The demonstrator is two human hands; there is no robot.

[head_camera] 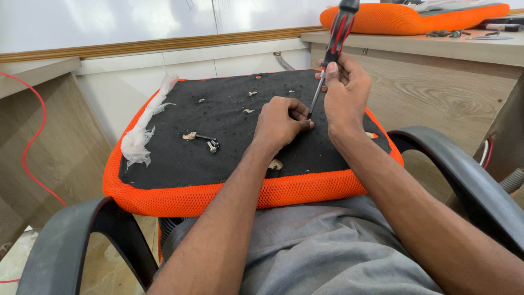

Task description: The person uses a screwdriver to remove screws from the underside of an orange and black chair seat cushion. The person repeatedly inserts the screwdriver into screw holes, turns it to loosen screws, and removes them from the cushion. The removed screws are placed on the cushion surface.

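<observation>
Red-and-black handled screwdriver stands upright in the closed right hand, tip on the black-bottomed orange mesh seat cushion. Left hand, curled, pinches beside the tip. Stiff tool seems light; its handle gives firm hold.

Bright, even daylight, soft shadows, slight glare on the pale wall, sharp focus, mild wide-angle edge distortion.

No packages, labels, signs or screens show in this view.
</observation>
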